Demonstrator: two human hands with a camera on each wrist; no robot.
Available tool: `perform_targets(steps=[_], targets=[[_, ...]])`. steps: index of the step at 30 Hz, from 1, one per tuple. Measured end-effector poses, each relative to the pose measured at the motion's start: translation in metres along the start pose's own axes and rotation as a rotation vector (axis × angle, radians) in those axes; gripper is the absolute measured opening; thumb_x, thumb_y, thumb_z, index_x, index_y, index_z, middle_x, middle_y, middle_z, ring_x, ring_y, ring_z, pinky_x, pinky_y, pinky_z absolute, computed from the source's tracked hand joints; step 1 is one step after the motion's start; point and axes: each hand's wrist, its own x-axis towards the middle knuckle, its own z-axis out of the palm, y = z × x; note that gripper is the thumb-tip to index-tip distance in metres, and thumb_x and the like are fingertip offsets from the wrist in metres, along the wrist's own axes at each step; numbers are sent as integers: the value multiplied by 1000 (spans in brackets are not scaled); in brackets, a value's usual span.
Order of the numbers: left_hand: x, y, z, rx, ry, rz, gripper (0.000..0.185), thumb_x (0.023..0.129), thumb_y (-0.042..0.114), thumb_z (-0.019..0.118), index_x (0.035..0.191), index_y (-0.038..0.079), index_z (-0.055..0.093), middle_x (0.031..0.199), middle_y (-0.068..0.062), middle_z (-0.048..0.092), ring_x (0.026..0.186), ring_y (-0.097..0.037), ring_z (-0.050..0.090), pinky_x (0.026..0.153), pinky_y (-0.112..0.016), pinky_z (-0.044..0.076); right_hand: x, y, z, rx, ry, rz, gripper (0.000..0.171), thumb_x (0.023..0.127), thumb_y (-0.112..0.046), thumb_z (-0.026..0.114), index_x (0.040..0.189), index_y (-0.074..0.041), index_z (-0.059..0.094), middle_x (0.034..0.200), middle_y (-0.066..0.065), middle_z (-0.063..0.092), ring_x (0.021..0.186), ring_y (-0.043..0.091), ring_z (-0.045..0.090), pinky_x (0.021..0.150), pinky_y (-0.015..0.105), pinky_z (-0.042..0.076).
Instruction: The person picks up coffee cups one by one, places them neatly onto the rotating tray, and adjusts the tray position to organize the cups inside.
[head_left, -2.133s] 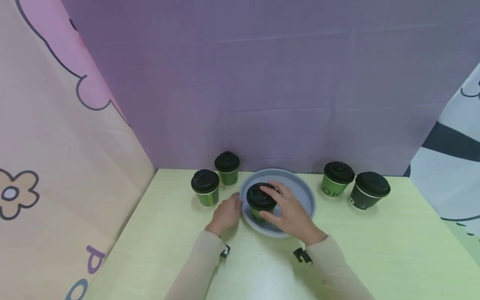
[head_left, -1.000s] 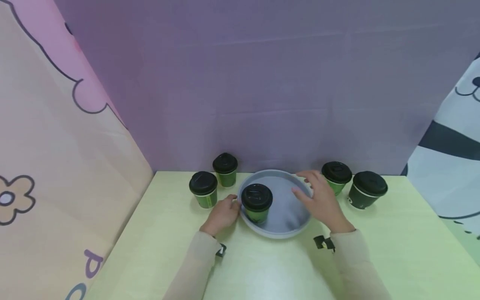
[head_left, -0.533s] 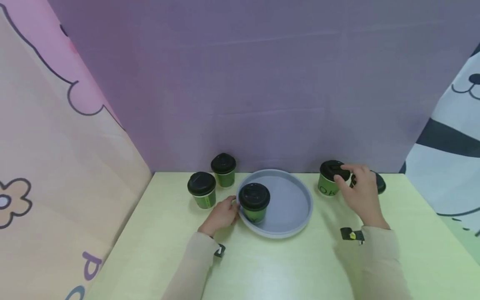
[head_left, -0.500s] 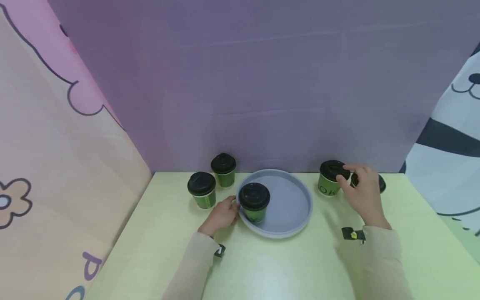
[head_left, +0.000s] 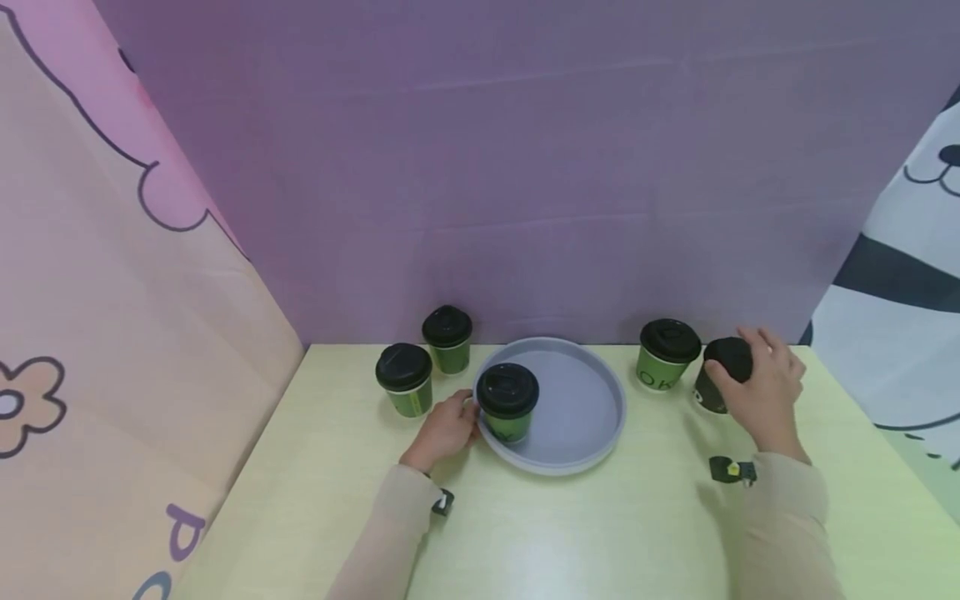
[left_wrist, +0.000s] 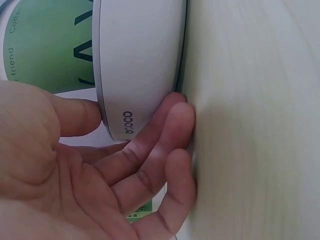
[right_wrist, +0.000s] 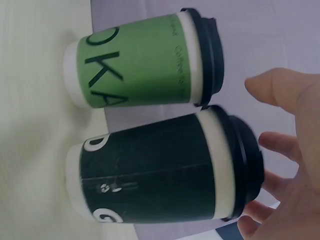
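- The right hand (head_left: 765,392) is laid over the black lid of the dark cup (head_left: 718,377), with the fingers spread about the lid's far side and the thumb at its near side. In the right wrist view, the fingers (right_wrist: 280,145) are seen only loosely bent round the lid's rim, so it cannot be told whether the cup is yet clasped.
- The dark cup (right_wrist: 150,175) is stood upright on the surface (head_left: 570,525), at the right end of the row, just beside the light green cup (head_left: 663,360). In the right wrist view, the two are seen side by side and nearly touching, and large dark letters are carried on the light green cup (right_wrist: 135,65).
- The left hand (head_left: 446,429) is set against the left rim of the grey tray (head_left: 592,408). In the left wrist view, the rim of the tray (left_wrist: 140,65) is pinched between the thumb on top and the fingers (left_wrist: 165,140) curled beneath it, against the surface (left_wrist: 260,120).
- One green cup (head_left: 506,406) with a black lid is stood upright inside the tray, at its left side, close to the left hand.
- Two further green cups are placed on the surface to the left of the tray: the nearer one (head_left: 405,381) just beyond the left hand, and the farther one (head_left: 447,340) behind it, close to the purple backdrop (head_left: 525,167).
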Motion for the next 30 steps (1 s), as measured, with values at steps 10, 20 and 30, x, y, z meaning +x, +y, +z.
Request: perform_targets(steps=[10,20,30], targets=[[2,-2,2,-33,25,-15,44,110,22,42,148,2,49,78,-7,70,65,-13,62,73,-32,52,-2,9,8,-63,-47,29,68,104,-35,55,158,0,31,164,33,18,144,64,15,104,83,16],[4,-3,5,-7,74,-20,42,110,23,43,144,0,52,71,-6,69,59,-12,60,69,-30,50,2,7,3,-78,-121,183,85,100,-47,58,162,-2,20,159,39,13,137,65,19,102,79,24],[2,-1,6,-43,92,-51,41,110,25,43,142,3,56,73,-6,69,60,-13,60,67,-29,49,0,4,0,-109,-145,203,96,95,-46,67,160,4,17,152,45,14,130,65,21,93,76,29]])
